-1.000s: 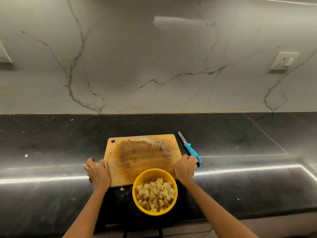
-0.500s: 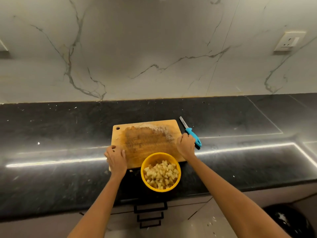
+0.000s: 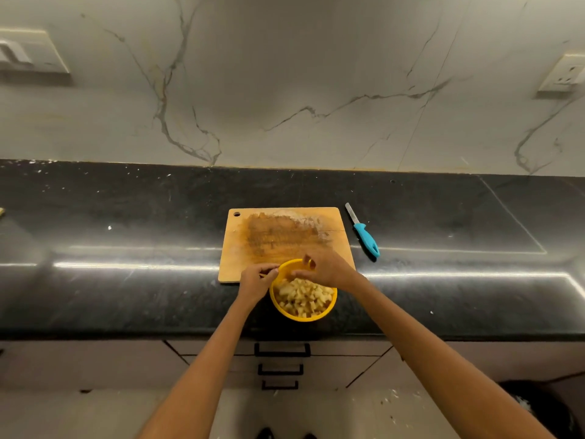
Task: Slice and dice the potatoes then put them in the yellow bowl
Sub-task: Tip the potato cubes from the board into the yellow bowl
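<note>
Two hands: I am watching both meeting over the bowl, centre frame.
Progress: potato cubes [image 3: 303,297] are filling the yellow bowl [image 3: 286,313]; cutting board [image 3: 285,239] is lying bare, knife [image 3: 364,233] resting aside on the surface [image 3: 126,280]; dicing seems finished.
Left hand [image 3: 254,280]: grip is curling onto the bowl's rim.
Right hand [image 3: 329,269]: fingers are hanging relaxed above the cubes, holding nothing I can see.

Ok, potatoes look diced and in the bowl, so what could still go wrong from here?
1. The bowl sits near the counter's front edge, heaped with potato cubes. The left hand is at its rim, so a tug could tip it off.
2. The right hand hovers over the cubes and could knock some out.
3. The knife lies loose beside the board, within reach of a careless sweep.
</note>
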The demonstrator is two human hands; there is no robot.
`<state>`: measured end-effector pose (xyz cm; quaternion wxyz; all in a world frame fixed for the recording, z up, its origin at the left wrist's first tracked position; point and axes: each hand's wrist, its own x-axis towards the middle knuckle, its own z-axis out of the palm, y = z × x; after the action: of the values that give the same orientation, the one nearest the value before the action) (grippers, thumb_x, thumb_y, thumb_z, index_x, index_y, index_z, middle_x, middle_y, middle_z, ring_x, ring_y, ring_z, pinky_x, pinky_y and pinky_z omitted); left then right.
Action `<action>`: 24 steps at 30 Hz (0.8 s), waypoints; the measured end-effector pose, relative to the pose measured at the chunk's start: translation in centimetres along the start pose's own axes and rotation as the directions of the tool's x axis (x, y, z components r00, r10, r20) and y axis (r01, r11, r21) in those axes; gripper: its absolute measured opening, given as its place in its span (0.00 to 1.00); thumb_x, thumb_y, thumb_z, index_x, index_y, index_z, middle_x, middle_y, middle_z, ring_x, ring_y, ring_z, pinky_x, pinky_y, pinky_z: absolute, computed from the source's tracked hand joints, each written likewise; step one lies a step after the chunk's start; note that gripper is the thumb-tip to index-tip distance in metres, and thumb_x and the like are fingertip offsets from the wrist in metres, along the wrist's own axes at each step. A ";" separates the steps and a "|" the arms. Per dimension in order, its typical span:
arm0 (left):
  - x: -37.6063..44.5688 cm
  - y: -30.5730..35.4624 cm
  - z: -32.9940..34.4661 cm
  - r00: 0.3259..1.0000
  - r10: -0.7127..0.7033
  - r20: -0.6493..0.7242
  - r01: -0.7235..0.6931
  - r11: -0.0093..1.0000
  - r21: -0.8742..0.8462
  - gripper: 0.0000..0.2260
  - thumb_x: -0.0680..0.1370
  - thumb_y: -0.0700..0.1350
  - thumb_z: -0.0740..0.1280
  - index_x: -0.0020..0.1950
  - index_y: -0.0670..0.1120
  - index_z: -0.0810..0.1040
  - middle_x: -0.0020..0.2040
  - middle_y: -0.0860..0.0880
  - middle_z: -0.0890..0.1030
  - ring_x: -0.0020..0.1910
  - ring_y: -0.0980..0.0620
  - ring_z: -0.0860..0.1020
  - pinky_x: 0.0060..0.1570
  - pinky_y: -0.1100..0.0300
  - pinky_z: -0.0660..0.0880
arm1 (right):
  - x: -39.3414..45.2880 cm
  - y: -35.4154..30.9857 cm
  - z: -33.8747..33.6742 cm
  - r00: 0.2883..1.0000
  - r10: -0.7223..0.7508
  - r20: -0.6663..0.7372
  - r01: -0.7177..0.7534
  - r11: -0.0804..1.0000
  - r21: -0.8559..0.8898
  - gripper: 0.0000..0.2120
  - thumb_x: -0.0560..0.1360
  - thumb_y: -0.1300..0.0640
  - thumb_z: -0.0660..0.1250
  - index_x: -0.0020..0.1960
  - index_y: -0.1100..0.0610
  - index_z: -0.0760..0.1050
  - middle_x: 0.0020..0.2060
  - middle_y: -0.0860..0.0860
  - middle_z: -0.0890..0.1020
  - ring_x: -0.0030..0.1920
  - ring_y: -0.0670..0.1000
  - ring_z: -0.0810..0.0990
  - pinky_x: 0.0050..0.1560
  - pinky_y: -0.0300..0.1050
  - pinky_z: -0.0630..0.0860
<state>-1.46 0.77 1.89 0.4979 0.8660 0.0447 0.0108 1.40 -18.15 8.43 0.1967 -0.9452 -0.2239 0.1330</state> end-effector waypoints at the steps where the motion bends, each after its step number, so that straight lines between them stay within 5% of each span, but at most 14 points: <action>1: -0.1 0.0 0.0 1.000 -0.010 -0.009 0.010 1.000 0.003 0.08 0.76 0.40 0.68 0.53 0.39 0.82 0.50 0.46 0.83 0.48 0.52 0.79 0.40 0.70 0.71 | -0.6 0.0 0.0 0.998 0.007 0.059 -0.003 0.997 -0.077 0.25 0.73 0.41 0.68 0.58 0.60 0.73 0.52 0.54 0.78 0.51 0.53 0.76 0.49 0.45 0.73; 4: -0.8 0.1 0.2 0.998 -0.050 -0.033 0.049 0.998 -0.038 0.09 0.76 0.39 0.67 0.55 0.38 0.81 0.50 0.43 0.83 0.48 0.51 0.78 0.46 0.61 0.74 | -1.8 -0.2 1.3 0.979 0.060 0.197 -0.012 0.972 -0.235 0.32 0.71 0.43 0.72 0.66 0.61 0.67 0.61 0.59 0.73 0.58 0.57 0.73 0.56 0.49 0.73; 7: -1.6 0.1 0.4 0.997 -0.074 -0.020 0.072 0.994 -0.085 0.09 0.77 0.38 0.65 0.54 0.39 0.82 0.45 0.44 0.83 0.46 0.49 0.79 0.46 0.53 0.76 | -1.4 -0.4 2.4 0.990 0.077 0.118 -0.061 0.990 -0.131 0.30 0.72 0.47 0.72 0.65 0.60 0.66 0.61 0.60 0.71 0.58 0.58 0.73 0.55 0.48 0.72; 11: -2.2 0.4 0.2 0.995 -0.096 0.023 0.098 0.988 -0.118 0.09 0.77 0.38 0.64 0.54 0.40 0.82 0.45 0.47 0.82 0.43 0.52 0.78 0.39 0.65 0.75 | -0.4 -0.3 1.5 0.999 0.038 -0.030 -0.038 0.999 0.031 0.17 0.73 0.55 0.71 0.58 0.61 0.73 0.56 0.58 0.75 0.56 0.56 0.74 0.50 0.42 0.69; 14: -2.2 0.0 -0.2 0.992 -0.112 0.052 0.118 0.983 -0.137 0.09 0.77 0.38 0.65 0.54 0.40 0.82 0.46 0.45 0.83 0.45 0.47 0.81 0.45 0.52 0.79 | -0.9 -0.3 0.4 0.999 -0.039 -0.005 0.039 0.987 0.155 0.12 0.72 0.60 0.71 0.54 0.62 0.76 0.52 0.57 0.80 0.51 0.54 0.78 0.49 0.42 0.74; 16: -2.2 0.0 -0.3 0.990 -0.134 0.051 0.141 0.979 -0.151 0.09 0.77 0.38 0.65 0.54 0.40 0.82 0.46 0.45 0.83 0.43 0.49 0.81 0.44 0.52 0.80 | -1.3 0.1 -0.1 0.999 -0.051 0.002 0.049 0.983 0.174 0.10 0.72 0.61 0.72 0.52 0.63 0.77 0.49 0.58 0.81 0.49 0.55 0.80 0.50 0.47 0.78; 20: -2.7 0.7 -0.3 0.976 -0.199 0.091 0.214 0.953 -0.216 0.09 0.78 0.37 0.63 0.55 0.40 0.81 0.43 0.45 0.82 0.33 0.58 0.80 0.29 0.63 0.78 | -2.5 0.8 0.7 0.996 0.070 0.061 -0.068 0.997 -0.027 0.22 0.69 0.53 0.76 0.56 0.63 0.73 0.52 0.57 0.79 0.50 0.54 0.77 0.46 0.46 0.73; 24: -3.0 1.0 -0.3 0.964 -0.236 0.123 0.262 0.921 -0.287 0.09 0.78 0.37 0.63 0.56 0.40 0.80 0.42 0.46 0.81 0.32 0.57 0.81 0.27 0.63 0.78 | -2.7 -0.7 3.0 0.982 0.160 0.098 -0.141 0.974 -0.179 0.32 0.68 0.50 0.76 0.64 0.62 0.66 0.60 0.58 0.73 0.59 0.57 0.73 0.53 0.49 0.75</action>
<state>-4.38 0.24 2.98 0.6227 0.7669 0.1308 -0.0831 -2.28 -17.89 6.50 0.0913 -0.9639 -0.1730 0.1805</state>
